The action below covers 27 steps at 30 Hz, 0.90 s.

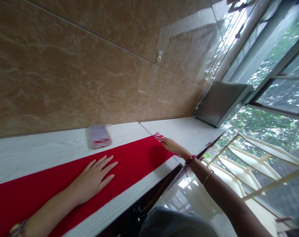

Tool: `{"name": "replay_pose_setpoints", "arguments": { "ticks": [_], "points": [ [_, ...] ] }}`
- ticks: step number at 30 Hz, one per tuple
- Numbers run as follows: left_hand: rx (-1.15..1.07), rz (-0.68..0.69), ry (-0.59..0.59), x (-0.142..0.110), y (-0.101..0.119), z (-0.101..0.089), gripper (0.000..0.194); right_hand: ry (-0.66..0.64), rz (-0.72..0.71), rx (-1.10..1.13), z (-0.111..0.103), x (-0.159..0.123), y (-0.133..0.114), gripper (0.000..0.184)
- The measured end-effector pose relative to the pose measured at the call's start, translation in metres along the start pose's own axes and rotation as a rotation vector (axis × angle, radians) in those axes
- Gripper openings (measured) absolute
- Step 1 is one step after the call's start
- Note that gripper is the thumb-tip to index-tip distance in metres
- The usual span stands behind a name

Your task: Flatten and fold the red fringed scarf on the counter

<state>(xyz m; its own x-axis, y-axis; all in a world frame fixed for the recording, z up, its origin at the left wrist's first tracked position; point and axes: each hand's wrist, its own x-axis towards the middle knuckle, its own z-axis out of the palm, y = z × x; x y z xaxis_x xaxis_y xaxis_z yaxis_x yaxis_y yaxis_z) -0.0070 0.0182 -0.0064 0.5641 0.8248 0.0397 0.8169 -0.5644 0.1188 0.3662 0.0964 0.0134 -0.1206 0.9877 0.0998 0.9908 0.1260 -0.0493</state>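
A long red scarf (136,158) with a fringed end lies spread flat along a white wood-grain tabletop (72,144). My left hand (97,179) rests palm down on the cloth, its fingers spread, a ring on one of them. At the scarf's far end, my right hand (169,145) is at the fringe (159,135), its fingers bent together by the strands. Whether strands are pinched between those fingertips is partly hidden.
A blurred-out pale phone-like object (100,135) lies between scarf and tiled wall (90,65). A grey box-shaped appliance (221,102) stands at the table's far end. On the right are a cream chair (253,164) and windows (283,95).
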Motion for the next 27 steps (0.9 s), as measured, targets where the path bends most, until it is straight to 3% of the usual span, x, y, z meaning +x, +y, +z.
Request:
{"name": "replay_pose_setpoints", "arguments": {
  "ticks": [3, 8, 11, 15, 18, 22, 27],
  "points": [
    [0.008, 0.004, -0.011, 0.002, 0.000, 0.000, 0.047, -0.017, 0.055, -0.015, 0.005, -0.006, 0.009, 0.029],
    [-0.011, 0.003, 0.010, 0.002, -0.001, 0.002, 0.046, 0.080, 0.172, -0.060, -0.012, -0.016, 0.031, 0.039],
    [-0.033, 0.019, 0.043, 0.002, -0.002, 0.004, 0.046, 0.106, 0.128, -0.054, -0.014, -0.026, 0.020, 0.038],
    [-0.014, 0.004, 0.021, 0.003, -0.002, 0.005, 0.047, 0.030, 0.070, -0.036, 0.001, -0.031, 0.002, 0.029],
    [0.012, -0.002, -0.004, 0.003, -0.001, 0.004, 0.047, 0.023, 0.126, -0.058, 0.006, -0.031, 0.011, 0.027],
    [0.008, 0.007, 0.009, 0.002, -0.002, 0.004, 0.047, 0.080, 0.179, -0.078, -0.007, -0.035, 0.032, 0.034],
    [0.007, 0.021, 0.026, 0.003, -0.004, 0.007, 0.047, 0.086, 0.091, -0.046, -0.014, -0.039, 0.018, 0.034]
  ]
}}
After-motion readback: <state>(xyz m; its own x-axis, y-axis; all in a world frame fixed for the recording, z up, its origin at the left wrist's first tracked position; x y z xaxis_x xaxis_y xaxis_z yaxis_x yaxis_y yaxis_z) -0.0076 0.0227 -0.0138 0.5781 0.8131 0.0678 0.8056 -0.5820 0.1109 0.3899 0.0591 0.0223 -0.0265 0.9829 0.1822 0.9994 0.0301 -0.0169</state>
